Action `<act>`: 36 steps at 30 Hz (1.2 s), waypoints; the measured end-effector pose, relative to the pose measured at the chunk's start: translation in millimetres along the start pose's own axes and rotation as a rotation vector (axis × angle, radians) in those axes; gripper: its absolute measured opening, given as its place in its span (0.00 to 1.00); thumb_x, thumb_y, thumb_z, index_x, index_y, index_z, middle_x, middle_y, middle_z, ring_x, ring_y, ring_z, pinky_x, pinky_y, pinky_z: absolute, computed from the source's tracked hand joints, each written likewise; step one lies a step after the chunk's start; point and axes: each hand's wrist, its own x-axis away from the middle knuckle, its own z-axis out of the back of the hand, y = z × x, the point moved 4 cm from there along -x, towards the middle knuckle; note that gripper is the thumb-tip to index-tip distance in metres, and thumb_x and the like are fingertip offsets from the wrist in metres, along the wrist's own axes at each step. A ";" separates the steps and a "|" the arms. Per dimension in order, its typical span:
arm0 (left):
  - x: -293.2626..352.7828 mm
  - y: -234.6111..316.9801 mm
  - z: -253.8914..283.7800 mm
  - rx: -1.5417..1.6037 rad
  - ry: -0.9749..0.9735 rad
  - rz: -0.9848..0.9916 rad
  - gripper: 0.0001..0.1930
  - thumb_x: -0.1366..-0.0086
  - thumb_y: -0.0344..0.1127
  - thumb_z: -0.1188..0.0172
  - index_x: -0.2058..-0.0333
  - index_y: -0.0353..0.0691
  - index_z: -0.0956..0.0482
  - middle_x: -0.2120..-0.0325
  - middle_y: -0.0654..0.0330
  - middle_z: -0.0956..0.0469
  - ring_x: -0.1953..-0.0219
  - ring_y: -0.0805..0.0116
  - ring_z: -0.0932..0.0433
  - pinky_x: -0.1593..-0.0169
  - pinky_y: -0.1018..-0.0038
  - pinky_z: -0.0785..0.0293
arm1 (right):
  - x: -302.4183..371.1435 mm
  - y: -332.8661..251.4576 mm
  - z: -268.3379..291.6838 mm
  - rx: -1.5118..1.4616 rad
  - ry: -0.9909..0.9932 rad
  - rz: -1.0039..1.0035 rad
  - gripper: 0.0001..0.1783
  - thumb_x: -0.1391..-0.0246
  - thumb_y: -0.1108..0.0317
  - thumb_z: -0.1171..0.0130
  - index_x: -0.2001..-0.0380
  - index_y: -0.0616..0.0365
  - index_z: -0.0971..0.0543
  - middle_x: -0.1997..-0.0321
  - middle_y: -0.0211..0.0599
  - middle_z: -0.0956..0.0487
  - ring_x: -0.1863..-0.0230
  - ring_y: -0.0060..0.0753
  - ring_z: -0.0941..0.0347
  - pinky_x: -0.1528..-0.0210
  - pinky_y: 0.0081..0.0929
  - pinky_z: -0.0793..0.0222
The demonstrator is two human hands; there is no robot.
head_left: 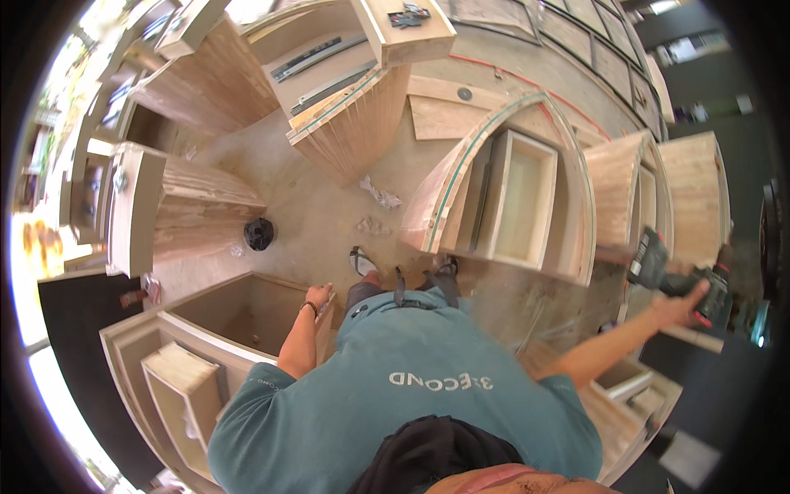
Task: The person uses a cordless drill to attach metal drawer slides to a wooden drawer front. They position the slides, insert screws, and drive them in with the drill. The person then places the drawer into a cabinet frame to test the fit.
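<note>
My right hand (680,306) is stretched far out to the right and closed around a black cordless drill (718,290) with red details. The drill's battery end (648,257) points toward the nearby cabinets, and part of its grip is hidden by my fingers. On the left, my left hand (318,297), with a dark band at the wrist, is closed over the edge of an open wooden cabinet carcass (234,309). Its fingertips are small and partly hidden. A drawer box (183,387) sits in the front of that same cabinet.
More unfinished cabinets stand around me, including one with a drawer (522,198) ahead right and a tall one (354,123) ahead. A black bag-like bundle (258,234) and crumpled wrapping (380,194) lie on the floor. A red cord (527,85) runs behind.
</note>
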 end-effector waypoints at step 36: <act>48.6 530.6 222.0 0.398 -0.510 -0.353 0.25 0.31 0.40 0.38 0.38 0.38 0.29 0.67 0.64 0.21 0.66 0.73 0.22 0.63 0.78 0.26 | 158.9 424.4 -265.3 0.393 0.085 -0.376 0.31 0.45 0.73 0.31 0.40 0.70 0.30 0.44 0.47 0.22 0.47 0.40 0.23 0.43 0.37 0.27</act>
